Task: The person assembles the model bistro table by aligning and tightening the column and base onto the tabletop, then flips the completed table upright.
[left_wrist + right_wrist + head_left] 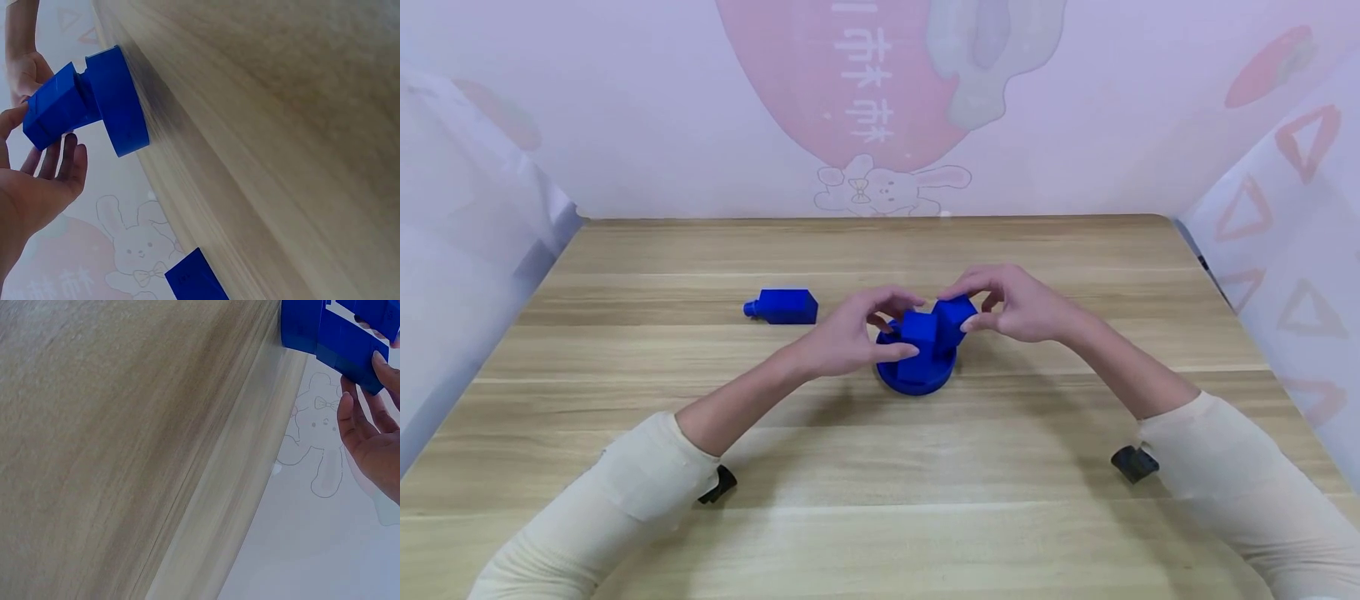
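A round blue dish [917, 386] stands on the table with two blue box-shaped blocks in it. My left hand [846, 335] pinches the left block [917, 331], thumb on the near side and fingers on the far side. In the left wrist view a narrower part joins this block [53, 112] to the dish [120, 103]. The right block [953, 317] leans outward over the rim, and my right hand [1026, 307] grips it by its upper end. The right wrist view shows this block [350, 353] between thumb and fingers. Both lower ends are hidden inside the dish.
A blue square bottle [787, 307] lies on its side to the left, its neck pointing left. The wood-grain table [880, 467] ends at a printed backdrop [647, 108], with white side panels. Dark wrist devices [1135, 463] hang under both cream sleeves.
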A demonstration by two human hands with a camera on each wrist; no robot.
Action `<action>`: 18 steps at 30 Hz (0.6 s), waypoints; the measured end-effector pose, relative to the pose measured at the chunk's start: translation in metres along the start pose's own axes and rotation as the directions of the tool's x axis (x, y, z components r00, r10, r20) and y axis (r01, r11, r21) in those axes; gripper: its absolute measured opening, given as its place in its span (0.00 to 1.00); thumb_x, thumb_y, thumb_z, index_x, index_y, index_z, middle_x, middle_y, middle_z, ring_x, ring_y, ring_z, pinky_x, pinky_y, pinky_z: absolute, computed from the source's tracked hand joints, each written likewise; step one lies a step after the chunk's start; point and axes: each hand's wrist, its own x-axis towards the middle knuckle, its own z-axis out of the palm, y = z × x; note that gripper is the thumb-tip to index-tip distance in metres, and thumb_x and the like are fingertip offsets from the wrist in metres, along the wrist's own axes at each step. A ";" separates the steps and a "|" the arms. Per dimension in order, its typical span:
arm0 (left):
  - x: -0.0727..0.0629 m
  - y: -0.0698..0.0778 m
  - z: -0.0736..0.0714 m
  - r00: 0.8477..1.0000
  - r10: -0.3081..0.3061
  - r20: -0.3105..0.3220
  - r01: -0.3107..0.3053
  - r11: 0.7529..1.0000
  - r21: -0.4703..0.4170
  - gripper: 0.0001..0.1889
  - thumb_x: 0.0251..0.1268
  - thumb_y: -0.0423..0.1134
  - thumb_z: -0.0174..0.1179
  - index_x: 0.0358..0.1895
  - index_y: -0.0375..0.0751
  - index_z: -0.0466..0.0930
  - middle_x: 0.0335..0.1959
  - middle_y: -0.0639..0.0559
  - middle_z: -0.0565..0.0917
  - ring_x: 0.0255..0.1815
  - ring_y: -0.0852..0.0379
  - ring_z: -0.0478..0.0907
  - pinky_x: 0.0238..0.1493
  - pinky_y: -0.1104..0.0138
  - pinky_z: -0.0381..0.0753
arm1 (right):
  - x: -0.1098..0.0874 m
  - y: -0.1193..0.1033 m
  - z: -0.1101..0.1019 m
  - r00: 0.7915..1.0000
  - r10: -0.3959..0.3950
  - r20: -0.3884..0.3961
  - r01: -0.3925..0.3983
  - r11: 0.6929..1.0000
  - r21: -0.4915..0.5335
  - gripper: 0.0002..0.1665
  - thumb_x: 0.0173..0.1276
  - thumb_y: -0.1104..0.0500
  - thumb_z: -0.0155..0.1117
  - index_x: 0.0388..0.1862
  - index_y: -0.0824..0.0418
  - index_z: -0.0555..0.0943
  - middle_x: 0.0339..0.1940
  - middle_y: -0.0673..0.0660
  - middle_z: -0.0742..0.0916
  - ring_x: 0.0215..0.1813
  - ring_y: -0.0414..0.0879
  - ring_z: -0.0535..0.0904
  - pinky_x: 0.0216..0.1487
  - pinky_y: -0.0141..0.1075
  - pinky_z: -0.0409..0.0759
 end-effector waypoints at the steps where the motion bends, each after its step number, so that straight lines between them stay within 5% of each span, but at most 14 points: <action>1: 0.000 0.000 0.000 1.000 -0.005 -0.010 0.005 1.000 0.003 0.27 0.64 0.32 0.72 0.65 0.30 0.76 0.60 0.41 0.83 0.57 0.47 0.79 0.59 0.55 0.82 | 0.000 0.000 0.000 1.000 0.001 -0.001 -0.001 1.000 -0.001 0.22 0.64 0.74 0.72 0.57 0.69 0.86 0.51 0.62 0.88 0.52 0.54 0.81 0.45 0.45 0.84; 5: 0.001 0.000 0.000 1.000 0.013 -0.013 -0.013 1.000 -0.001 0.22 0.65 0.31 0.71 0.61 0.32 0.80 0.57 0.43 0.84 0.55 0.48 0.80 0.57 0.55 0.82 | 0.000 -0.001 0.000 1.000 -0.003 -0.001 0.003 1.000 -0.005 0.21 0.64 0.73 0.72 0.57 0.69 0.85 0.52 0.63 0.88 0.52 0.54 0.81 0.44 0.45 0.84; 12: 0.002 -0.001 -0.004 0.996 0.048 0.072 -0.050 0.998 0.030 0.23 0.68 0.29 0.67 0.65 0.36 0.80 0.54 0.44 0.82 0.55 0.48 0.75 0.58 0.54 0.82 | 0.000 -0.001 0.000 1.000 -0.017 0.000 0.017 1.000 -0.004 0.21 0.66 0.72 0.72 0.58 0.69 0.85 0.52 0.63 0.88 0.52 0.54 0.81 0.43 0.45 0.84; 18: 0.003 0.005 0.004 0.998 -0.065 -0.015 0.065 0.997 0.051 0.31 0.62 0.40 0.76 0.66 0.33 0.75 0.54 0.44 0.83 0.55 0.49 0.80 0.58 0.53 0.82 | -0.001 -0.003 0.000 1.000 -0.016 -0.003 0.016 1.000 -0.009 0.21 0.65 0.73 0.72 0.58 0.70 0.85 0.52 0.63 0.88 0.52 0.54 0.81 0.42 0.45 0.84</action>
